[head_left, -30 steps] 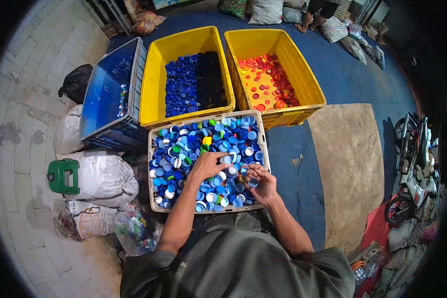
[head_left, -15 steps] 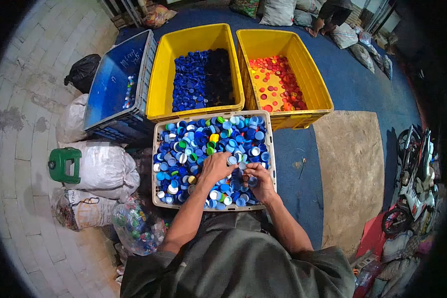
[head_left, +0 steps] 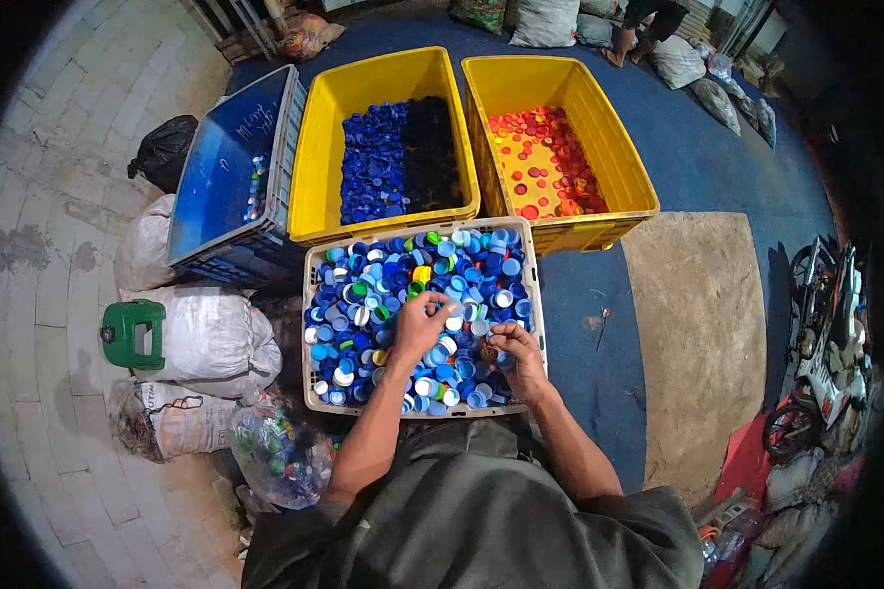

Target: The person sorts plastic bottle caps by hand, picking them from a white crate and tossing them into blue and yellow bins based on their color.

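A beige crate (head_left: pixel 311 324) in front of me is heaped with mixed bottle caps (head_left: pixel 383 285), mostly blue, with some white, green and yellow. My left hand (head_left: pixel 419 325) rests on the heap near its middle, fingertips pinching at a pale cap. My right hand (head_left: pixel 516 348) lies just to its right on the caps, fingers curled around a few small caps. Both forearms reach in from the crate's near edge.
Behind the crate stand a yellow bin (head_left: pixel 316 147) of dark blue and black caps, a yellow bin (head_left: pixel 619 167) of red and orange caps, and a blue crate (head_left: pixel 216 187). Sacks (head_left: pixel 201 334), a green jug (head_left: pixel 133 334) and a bag of bottles lie left. A motorbike (head_left: pixel 815 363) stands right.
My left hand has shifted slightly forward on the heap and pinched at a cap. My right hand stayed beside it. The view drifted a little.
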Demonstrator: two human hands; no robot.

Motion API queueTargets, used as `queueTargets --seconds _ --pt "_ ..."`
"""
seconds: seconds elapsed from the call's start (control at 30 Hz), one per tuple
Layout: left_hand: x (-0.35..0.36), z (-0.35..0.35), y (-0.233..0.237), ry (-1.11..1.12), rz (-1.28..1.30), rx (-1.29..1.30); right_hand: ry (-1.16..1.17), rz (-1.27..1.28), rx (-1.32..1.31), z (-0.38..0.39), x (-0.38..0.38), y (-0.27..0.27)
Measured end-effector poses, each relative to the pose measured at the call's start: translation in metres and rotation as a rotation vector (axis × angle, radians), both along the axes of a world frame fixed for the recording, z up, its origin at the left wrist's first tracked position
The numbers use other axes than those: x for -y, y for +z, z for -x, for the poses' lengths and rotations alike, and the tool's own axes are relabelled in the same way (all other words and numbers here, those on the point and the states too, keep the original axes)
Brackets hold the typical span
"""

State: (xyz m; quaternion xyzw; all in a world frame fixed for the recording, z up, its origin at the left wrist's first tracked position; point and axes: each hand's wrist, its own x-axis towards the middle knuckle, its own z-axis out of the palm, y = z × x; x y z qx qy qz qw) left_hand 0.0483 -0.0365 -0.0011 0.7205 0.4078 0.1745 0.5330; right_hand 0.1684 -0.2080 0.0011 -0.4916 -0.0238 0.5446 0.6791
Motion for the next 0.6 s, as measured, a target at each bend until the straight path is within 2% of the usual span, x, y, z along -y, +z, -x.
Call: queueTargets --seconds 0.03,0.13,0.17,0.27,0.3,0.4,0.53,0.6 --pt "-0.001 0.003 0.000 0.046 0.079 0.120 -0.001 0.018 0.044 0.001 -0.001 -0.007" --pt "-0.011 0.024 0.006 0.203 0.887 0.652 0.055 0.104 0.307 0.002 -0.004 -0.014" --pt "-0.011 0.029 0.008 0.249 0.941 0.751 0.086 0.136 0.416 0.003 -0.006 -0.015" --pt "-0.002 0.042 0.037 0.377 1.070 0.870 0.269 0.244 1.010 0.002 -0.023 0.006" --pt "-0.005 0.054 0.013 0.373 1.105 0.915 0.344 0.294 1.028 0.003 -0.031 0.019" --pt "0.002 0.069 0.015 0.416 1.106 0.950 0.321 0.099 1.323 0.002 -0.052 0.003" --pt "0.008 0.086 0.013 0.471 1.054 0.943 0.509 0.279 1.448 0.008 -0.072 0.000" --pt "0.014 0.095 0.013 0.492 1.008 0.962 0.531 0.306 1.450 0.012 -0.077 0.002"
